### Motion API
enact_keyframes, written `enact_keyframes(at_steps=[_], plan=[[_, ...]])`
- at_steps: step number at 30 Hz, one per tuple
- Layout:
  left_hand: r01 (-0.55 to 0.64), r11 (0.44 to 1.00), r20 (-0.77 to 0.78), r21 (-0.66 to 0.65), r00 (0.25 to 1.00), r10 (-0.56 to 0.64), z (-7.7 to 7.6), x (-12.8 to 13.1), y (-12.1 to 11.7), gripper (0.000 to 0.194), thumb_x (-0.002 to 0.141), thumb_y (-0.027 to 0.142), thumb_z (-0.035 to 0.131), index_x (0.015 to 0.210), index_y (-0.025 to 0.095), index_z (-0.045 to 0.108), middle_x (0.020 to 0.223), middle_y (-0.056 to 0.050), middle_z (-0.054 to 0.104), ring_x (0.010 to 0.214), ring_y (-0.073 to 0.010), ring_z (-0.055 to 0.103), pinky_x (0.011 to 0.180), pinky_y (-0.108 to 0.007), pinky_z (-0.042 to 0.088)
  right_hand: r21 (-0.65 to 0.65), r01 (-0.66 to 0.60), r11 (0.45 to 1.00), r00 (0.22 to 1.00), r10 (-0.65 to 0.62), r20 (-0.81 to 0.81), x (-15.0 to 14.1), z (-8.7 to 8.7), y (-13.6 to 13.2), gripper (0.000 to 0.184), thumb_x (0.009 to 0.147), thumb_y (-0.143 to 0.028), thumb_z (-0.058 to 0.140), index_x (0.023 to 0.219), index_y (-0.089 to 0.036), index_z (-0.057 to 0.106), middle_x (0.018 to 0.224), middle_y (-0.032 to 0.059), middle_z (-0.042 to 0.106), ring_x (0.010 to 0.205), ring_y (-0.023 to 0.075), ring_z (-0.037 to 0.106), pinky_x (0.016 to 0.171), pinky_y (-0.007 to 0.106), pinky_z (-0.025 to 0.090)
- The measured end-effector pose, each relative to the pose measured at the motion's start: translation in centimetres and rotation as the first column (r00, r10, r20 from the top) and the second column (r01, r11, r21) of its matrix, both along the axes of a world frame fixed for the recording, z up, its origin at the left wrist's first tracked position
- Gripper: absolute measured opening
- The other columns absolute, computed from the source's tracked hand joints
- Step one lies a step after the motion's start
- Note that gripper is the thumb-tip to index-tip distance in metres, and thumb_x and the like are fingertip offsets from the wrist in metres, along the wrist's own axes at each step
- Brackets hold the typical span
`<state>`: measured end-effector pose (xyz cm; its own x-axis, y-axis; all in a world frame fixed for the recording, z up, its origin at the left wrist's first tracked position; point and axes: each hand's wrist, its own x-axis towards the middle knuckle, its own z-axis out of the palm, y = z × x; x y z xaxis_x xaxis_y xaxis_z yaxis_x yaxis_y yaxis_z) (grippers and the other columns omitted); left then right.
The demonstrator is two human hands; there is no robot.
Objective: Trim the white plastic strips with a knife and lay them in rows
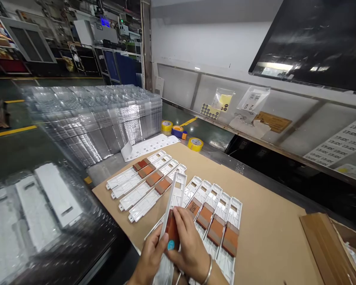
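Note:
A long white plastic panel (178, 189) is held tilted up above the table, with my left hand (150, 253) closed around its lower left edge. Set in that panel is a reddish-brown block (172, 227) with a round blue sticker (171, 245). My right hand (192, 247) grips the block from the right, its fingers along the block's upper part and side. Several similar white panels (234, 206) with orange-brown blocks (216, 230) lie in a row under and right of my hands. Another row of such panels (126, 196) lies to the left, also with brown blocks (154, 178).
Brown cardboard (267, 225) covers the table. Stacked clear plastic trays (106, 118) stand at the back left, and a tray with white panels (57, 194) is at the left. Yellow tape rolls (195, 144) and a label sheet (151, 146) lie behind. An open carton (329, 249) stands right.

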<state>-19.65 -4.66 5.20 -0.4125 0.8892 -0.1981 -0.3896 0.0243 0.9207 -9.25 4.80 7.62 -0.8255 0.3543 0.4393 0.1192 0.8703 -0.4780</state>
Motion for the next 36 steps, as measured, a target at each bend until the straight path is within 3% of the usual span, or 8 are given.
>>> enact_keyframes(at_steps=[8, 11, 14, 18, 22, 26, 32, 36], plan=[[0.076, 0.995, -0.054, 0.060, 0.996, -0.073, 0.8, 0.2, -0.6, 0.048, 0.081, 0.036, 0.057, 0.125, 0.019, 0.049, 0.124, -0.009, 0.056, 0.117, -0.0274, 0.047, 0.100, -0.036, 0.036, -0.061, -0.033, 0.998, 0.999, 0.033, 0.008, 0.5, -0.1, -0.6, 0.089, 0.066, -0.009, 0.050, 0.143, -0.014, 0.005, 0.140, 0.0180, 0.026, 0.132, 0.0318, 0.024, 0.103, 0.052, 0.031], [0.033, 0.999, 0.005, 0.027, 0.999, -0.033, 0.8, 0.5, -0.8, 0.048, 0.079, 0.039, 0.058, 0.123, 0.019, 0.052, 0.120, -0.009, 0.059, 0.114, -0.0275, 0.050, 0.097, -0.035, 0.039, -0.182, -0.043, 0.982, 0.999, 0.040, -0.015, 0.9, -0.1, -1.1, 0.090, 0.070, -0.019, 0.058, 0.144, -0.016, 0.006, 0.145, 0.0171, 0.015, 0.134, 0.0346, 0.017, 0.104, 0.052, 0.029], [-0.066, 0.996, 0.023, -0.054, 0.997, 0.068, 0.3, 0.9, -1.2, 0.049, 0.075, 0.047, 0.061, 0.115, 0.018, 0.058, 0.116, -0.009, 0.061, 0.113, -0.0291, 0.051, 0.096, -0.036, 0.040, -0.233, 0.081, 0.969, 0.994, -0.096, -0.052, 1.1, -0.1, -1.8, 0.088, 0.075, -0.028, 0.059, 0.144, -0.017, 0.005, 0.145, 0.0172, 0.011, 0.134, 0.0363, 0.016, 0.103, 0.053, 0.029], [-0.342, 0.895, -0.041, -0.287, 0.938, 0.346, -1.0, 1.3, -1.9, 0.057, 0.066, 0.058, 0.064, 0.105, 0.018, 0.063, 0.120, -0.010, 0.058, 0.121, -0.0294, 0.044, 0.104, -0.037, 0.032, -0.063, 0.117, 0.991, 0.992, -0.113, 0.062, 0.9, 0.3, -2.0, 0.105, 0.068, -0.038, 0.071, 0.144, -0.017, 0.001, 0.139, 0.0212, 0.027, 0.124, 0.0401, 0.031, 0.097, 0.059, 0.034], [-0.329, 0.880, -0.016, -0.341, 0.939, 0.345, -1.8, 1.4, -2.2, 0.057, 0.063, 0.059, 0.066, 0.101, 0.016, 0.065, 0.118, -0.011, 0.060, 0.122, -0.0303, 0.042, 0.105, -0.040, 0.030, -0.074, 0.083, 0.994, 0.986, -0.071, 0.150, 1.0, 1.5, -1.8, 0.107, 0.060, -0.026, 0.075, 0.143, -0.015, 0.008, 0.128, 0.0195, 0.040, 0.119, 0.0387, 0.037, 0.095, 0.056, 0.037], [-0.344, 0.861, 0.006, -0.375, 0.928, 0.373, -1.2, 1.6, -2.2, 0.054, 0.068, 0.057, 0.063, 0.103, 0.017, 0.063, 0.118, -0.011, 0.060, 0.119, -0.0298, 0.046, 0.103, -0.041, 0.034, -0.150, 0.031, 0.988, 0.998, -0.022, 0.061, 1.6, 2.0, -1.7, 0.096, 0.063, -0.027, 0.069, 0.141, -0.015, 0.014, 0.128, 0.0179, 0.039, 0.120, 0.0359, 0.036, 0.095, 0.052, 0.038], [-0.153, 0.982, 0.048, -0.107, 0.986, 0.159, 1.3, 1.8, -1.7, 0.048, 0.075, 0.053, 0.057, 0.108, 0.018, 0.063, 0.112, -0.009, 0.063, 0.111, -0.0286, 0.052, 0.093, -0.035, 0.042, -0.103, 0.033, 0.994, 0.999, -0.033, -0.002, 1.6, 0.8, -2.2, 0.097, 0.063, -0.027, 0.068, 0.141, -0.014, 0.012, 0.128, 0.0174, 0.038, 0.120, 0.0339, 0.036, 0.096, 0.051, 0.038], [-0.031, 1.000, 0.065, -0.004, 0.997, 0.031, 2.1, 1.8, -1.6, 0.048, 0.075, 0.045, 0.060, 0.115, 0.017, 0.059, 0.106, -0.010, 0.064, 0.105, -0.0286, 0.055, 0.091, -0.036, 0.042, -0.096, 0.076, 0.992, 0.997, -0.079, -0.022, 1.4, 0.3, -2.8, 0.096, 0.061, -0.017, 0.062, 0.142, -0.012, 0.010, 0.129, 0.0183, 0.035, 0.120, 0.0344, 0.033, 0.096, 0.052, 0.038]])
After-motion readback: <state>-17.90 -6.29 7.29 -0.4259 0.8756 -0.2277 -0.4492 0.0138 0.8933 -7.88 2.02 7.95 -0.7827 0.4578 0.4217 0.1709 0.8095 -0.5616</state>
